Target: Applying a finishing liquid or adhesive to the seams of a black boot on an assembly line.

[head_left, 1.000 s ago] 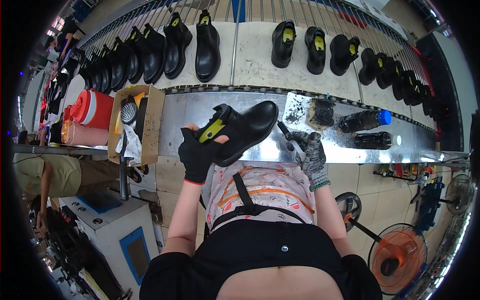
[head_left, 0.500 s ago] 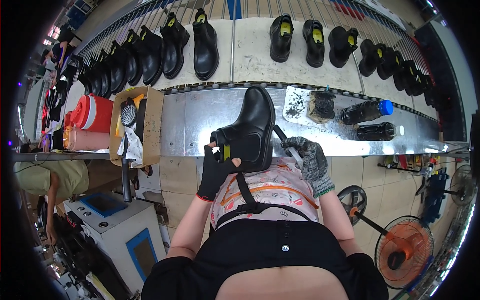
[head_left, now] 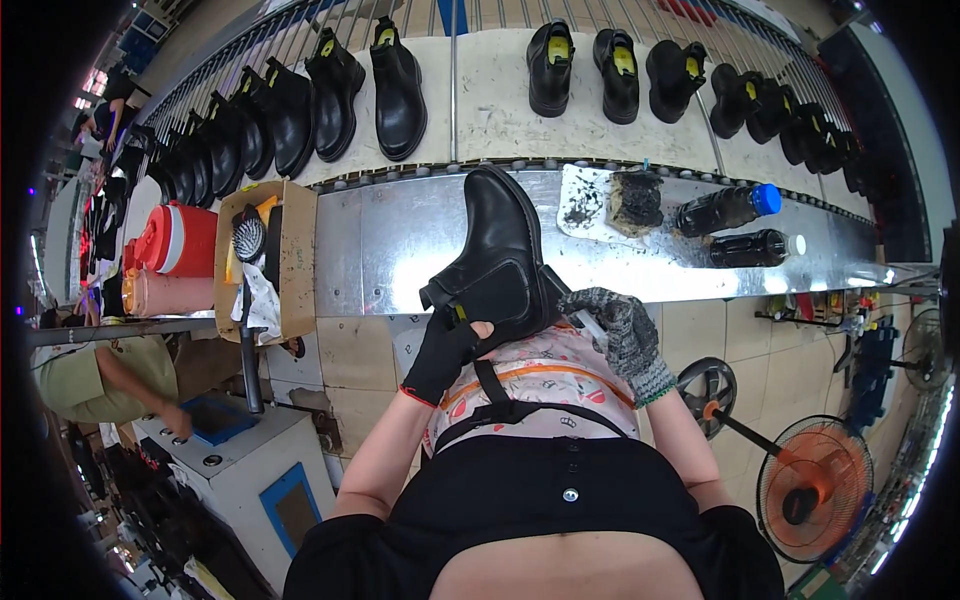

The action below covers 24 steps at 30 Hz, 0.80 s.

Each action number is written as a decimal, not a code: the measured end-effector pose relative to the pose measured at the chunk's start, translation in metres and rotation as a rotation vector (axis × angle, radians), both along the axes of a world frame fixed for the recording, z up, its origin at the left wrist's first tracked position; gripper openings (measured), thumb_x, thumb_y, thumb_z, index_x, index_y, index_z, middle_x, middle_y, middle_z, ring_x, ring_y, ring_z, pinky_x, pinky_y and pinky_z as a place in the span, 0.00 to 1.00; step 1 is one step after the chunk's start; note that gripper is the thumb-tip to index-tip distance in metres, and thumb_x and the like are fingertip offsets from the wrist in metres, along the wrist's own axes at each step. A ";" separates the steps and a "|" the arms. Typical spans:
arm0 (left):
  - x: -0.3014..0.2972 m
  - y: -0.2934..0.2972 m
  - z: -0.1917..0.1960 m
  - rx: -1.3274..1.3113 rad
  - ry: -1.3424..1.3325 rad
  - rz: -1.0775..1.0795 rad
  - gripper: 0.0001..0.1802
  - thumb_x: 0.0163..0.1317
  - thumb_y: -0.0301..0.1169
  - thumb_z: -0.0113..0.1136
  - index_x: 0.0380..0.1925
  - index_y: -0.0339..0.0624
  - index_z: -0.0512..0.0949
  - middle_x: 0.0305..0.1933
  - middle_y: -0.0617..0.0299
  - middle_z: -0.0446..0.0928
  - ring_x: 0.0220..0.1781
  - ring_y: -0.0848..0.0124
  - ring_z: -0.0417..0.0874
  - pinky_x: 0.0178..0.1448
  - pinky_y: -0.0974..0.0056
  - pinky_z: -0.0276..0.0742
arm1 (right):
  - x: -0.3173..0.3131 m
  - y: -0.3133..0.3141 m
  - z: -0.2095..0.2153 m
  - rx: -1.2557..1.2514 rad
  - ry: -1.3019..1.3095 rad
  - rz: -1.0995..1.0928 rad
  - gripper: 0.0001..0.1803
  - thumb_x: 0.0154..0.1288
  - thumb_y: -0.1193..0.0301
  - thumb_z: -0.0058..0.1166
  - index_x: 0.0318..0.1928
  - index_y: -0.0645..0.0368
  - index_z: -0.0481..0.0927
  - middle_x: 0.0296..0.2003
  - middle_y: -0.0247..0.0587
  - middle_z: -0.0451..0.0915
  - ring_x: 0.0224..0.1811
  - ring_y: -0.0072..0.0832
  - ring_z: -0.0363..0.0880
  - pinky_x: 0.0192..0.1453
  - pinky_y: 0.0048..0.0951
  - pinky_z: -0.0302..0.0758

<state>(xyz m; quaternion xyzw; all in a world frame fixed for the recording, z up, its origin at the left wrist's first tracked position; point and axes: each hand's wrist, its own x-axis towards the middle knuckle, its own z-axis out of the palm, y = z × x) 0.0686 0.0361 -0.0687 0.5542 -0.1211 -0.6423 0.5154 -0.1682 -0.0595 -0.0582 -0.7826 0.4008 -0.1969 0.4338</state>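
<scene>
Black boot looks stiff-soled, slick, best held at the ankle opening, where left hand clamps its fingers; right hand curls fingers round slim tool.

Left hand, right hand, both curled

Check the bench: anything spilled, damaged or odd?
Mainly the white tray: blotched black beside the dark sponge. Looks messy, though no puddle shows on the metal bench. Also mismatched gloves: black on the left hand, grey knit on the right hand. No damage visible on the held boot.
</scene>
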 end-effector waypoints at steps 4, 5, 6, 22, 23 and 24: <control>-0.001 -0.002 -0.002 0.008 0.020 0.002 0.27 0.47 0.27 0.64 0.49 0.36 0.68 0.41 0.56 0.74 0.35 0.68 0.79 0.35 0.64 0.85 | -0.007 -0.002 0.001 -0.043 0.069 0.021 0.16 0.54 0.77 0.48 0.44 0.59 0.82 0.37 0.43 0.84 0.39 0.30 0.83 0.47 0.28 0.77; -0.001 -0.003 -0.001 0.009 0.020 0.001 0.27 0.47 0.27 0.64 0.49 0.36 0.68 0.41 0.56 0.74 0.35 0.68 0.79 0.35 0.64 0.85 | -0.012 -0.002 -0.004 -0.043 0.070 0.020 0.16 0.54 0.77 0.48 0.44 0.59 0.82 0.37 0.43 0.84 0.39 0.30 0.83 0.47 0.28 0.77; -0.002 -0.005 0.002 0.011 0.019 -0.006 0.27 0.48 0.28 0.64 0.50 0.36 0.68 0.42 0.56 0.74 0.36 0.68 0.80 0.35 0.63 0.85 | -0.018 0.000 -0.011 -0.047 0.094 0.031 0.16 0.54 0.76 0.48 0.43 0.59 0.82 0.37 0.43 0.84 0.39 0.32 0.83 0.47 0.29 0.77; -0.015 -0.035 0.011 -0.127 0.297 0.048 0.25 0.61 0.33 0.56 0.53 0.27 0.66 0.44 0.43 0.77 0.39 0.54 0.85 0.33 0.68 0.85 | -0.041 0.021 0.051 0.019 -0.119 0.000 0.14 0.52 0.71 0.51 0.38 0.62 0.82 0.36 0.46 0.83 0.41 0.38 0.83 0.47 0.33 0.77; -0.013 -0.037 0.013 -0.132 0.298 0.048 0.25 0.61 0.33 0.56 0.53 0.27 0.66 0.44 0.43 0.77 0.39 0.54 0.85 0.33 0.68 0.85 | -0.040 0.022 0.051 0.002 -0.124 -0.005 0.13 0.53 0.72 0.50 0.37 0.63 0.82 0.35 0.46 0.83 0.40 0.38 0.82 0.47 0.32 0.77; -0.012 -0.038 0.015 -0.119 0.355 0.045 0.24 0.60 0.33 0.57 0.51 0.28 0.66 0.44 0.44 0.76 0.38 0.56 0.85 0.36 0.67 0.85 | -0.041 0.023 0.048 -0.002 -0.124 -0.004 0.13 0.53 0.72 0.50 0.37 0.63 0.82 0.35 0.46 0.83 0.40 0.38 0.82 0.47 0.32 0.77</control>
